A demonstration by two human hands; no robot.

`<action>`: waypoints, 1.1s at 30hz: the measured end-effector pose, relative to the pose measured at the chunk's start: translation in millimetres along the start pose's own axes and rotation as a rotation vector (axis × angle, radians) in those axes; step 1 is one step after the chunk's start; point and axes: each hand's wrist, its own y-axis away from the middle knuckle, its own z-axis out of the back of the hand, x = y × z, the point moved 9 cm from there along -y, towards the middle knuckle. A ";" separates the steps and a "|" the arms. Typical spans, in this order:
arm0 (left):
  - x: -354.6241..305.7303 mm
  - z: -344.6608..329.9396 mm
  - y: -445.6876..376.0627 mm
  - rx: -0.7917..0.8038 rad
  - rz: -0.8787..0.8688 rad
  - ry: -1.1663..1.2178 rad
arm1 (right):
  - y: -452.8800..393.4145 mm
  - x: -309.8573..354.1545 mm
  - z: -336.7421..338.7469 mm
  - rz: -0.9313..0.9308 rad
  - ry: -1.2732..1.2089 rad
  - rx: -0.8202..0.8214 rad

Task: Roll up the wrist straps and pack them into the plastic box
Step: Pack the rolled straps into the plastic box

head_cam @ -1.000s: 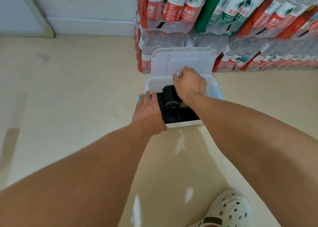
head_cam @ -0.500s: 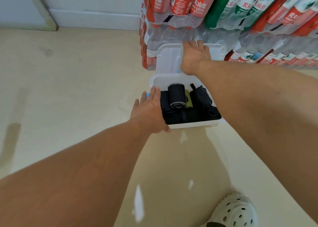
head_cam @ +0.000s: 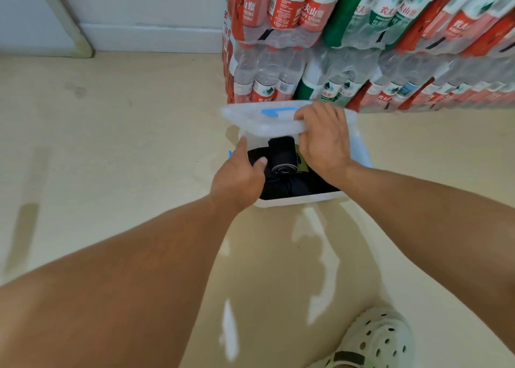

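Observation:
A translucent white plastic box (head_cam: pixel 301 200) sits on the floor, holding several rolled black wrist straps (head_cam: pixel 281 157). Its lid (head_cam: pixel 250 118), with a blue handle (head_cam: pixel 274 112), is swung partway over the box. My right hand (head_cam: pixel 323 139) grips the lid's front edge, fingers curled over it. My left hand (head_cam: pixel 241 172) rests on the box's left rim, thumb touching a black strap inside and forefinger along the wall. The right part of the box is hidden under my right hand.
Stacked shrink-wrapped packs of water bottles (head_cam: pixel 362 38) stand right behind the box. Beige floor spreads left and toward me. A white wall with skirting (head_cam: pixel 145 36) is at the far left. My pale clog (head_cam: pixel 373 342) shows at the bottom right.
My right hand left the straps, reached back to the upright lid and has pulled it forward over the box. My left hand stayed at the left rim.

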 end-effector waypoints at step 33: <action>11.0 -13.4 -0.5 -0.169 0.199 0.065 | 101.5 -146.2 -25.4 -0.976 -0.359 0.386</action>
